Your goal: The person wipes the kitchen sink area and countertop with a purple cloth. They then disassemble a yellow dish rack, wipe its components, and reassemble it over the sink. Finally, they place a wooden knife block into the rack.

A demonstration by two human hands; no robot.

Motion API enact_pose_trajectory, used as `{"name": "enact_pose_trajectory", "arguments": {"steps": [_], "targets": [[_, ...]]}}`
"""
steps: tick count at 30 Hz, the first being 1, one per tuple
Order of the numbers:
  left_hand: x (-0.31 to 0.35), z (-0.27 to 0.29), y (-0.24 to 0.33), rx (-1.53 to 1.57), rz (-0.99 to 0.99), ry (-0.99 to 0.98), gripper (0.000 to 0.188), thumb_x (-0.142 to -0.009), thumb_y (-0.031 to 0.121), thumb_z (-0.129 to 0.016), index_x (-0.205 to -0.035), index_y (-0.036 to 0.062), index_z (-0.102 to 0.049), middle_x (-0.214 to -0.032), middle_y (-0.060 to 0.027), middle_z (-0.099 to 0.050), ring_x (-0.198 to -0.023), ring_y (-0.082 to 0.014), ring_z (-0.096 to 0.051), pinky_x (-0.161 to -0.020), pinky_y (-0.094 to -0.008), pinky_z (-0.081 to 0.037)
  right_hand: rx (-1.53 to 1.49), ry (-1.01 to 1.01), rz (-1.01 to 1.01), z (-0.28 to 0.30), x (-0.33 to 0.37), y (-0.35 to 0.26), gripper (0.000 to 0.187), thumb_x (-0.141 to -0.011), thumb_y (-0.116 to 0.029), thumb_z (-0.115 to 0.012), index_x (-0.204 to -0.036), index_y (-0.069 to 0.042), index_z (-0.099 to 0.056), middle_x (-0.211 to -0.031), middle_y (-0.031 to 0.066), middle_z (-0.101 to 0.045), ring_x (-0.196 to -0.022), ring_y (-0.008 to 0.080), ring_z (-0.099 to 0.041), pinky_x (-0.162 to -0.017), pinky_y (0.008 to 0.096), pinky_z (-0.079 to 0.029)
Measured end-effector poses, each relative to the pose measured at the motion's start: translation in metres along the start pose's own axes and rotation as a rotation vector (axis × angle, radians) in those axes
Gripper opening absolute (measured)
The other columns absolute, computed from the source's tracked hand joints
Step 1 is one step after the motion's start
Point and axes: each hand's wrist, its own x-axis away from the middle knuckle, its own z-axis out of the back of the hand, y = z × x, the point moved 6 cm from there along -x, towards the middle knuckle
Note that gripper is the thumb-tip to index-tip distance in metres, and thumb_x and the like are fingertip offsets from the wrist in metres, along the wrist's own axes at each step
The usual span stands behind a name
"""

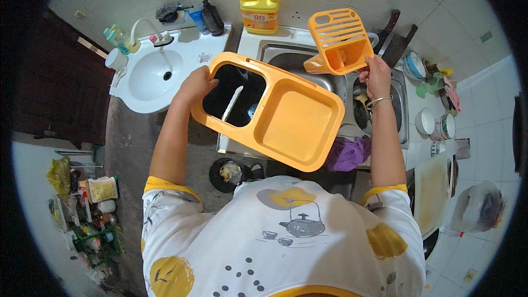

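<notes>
My left hand (194, 86) grips the left end of an orange plastic tray (300, 124), held tilted in front of the sink. On its right the tray has a shallow recessed basin; its left side is a rounded frame around a dark area with a white strip. My right hand (378, 79) pinches the lower right corner of an orange slotted holder (348, 58), raised over the stainless steel sink (404, 102). Slots cross the holder's upper part, and a deeper compartment lies below them. The tray and the holder are apart.
A white washbasin (144, 83) with a faucet stands at left. Behind the sink is a yellow pump jug (259, 14). Knives (399, 47) and white bowls (424, 121) are at right. A purple cloth (350, 154) hangs at the sink's front edge. Below sits a dark bin (223, 175).
</notes>
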Motion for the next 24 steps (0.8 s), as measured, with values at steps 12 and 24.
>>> {"name": "enact_pose_trajectory", "arguments": {"steps": [12,24], "targets": [[-0.045,-0.012,0.031,0.814,-0.12,-0.128,0.04,-0.096,0.034,-0.051,-0.114,-0.0004,-0.06,-0.098,-0.0067,-0.062,-0.092,-0.0153,-0.056,-0.084,-0.0299,-0.043,0.119,0.2,0.092,0.06,0.037,-0.014,0.023,-0.09,-0.015,-0.054,-0.103,0.002,-0.061,-0.069,0.0052,-0.061,-0.044,0.0101,-0.053,-0.041,0.0234,-0.042],[-0.055,-0.019,0.02,0.706,-0.064,-0.098,0.039,-0.095,0.035,-0.053,-0.111,0.0005,-0.06,-0.099,-0.0049,-0.061,-0.091,-0.0141,-0.055,-0.083,-0.0284,-0.042,0.018,0.464,-0.072,0.159,0.118,0.075,0.018,-0.093,-0.012,-0.047,-0.106,0.0,-0.052,-0.075,0.0095,-0.061,-0.046,0.0123,-0.054,-0.039,0.024,-0.042]]}}
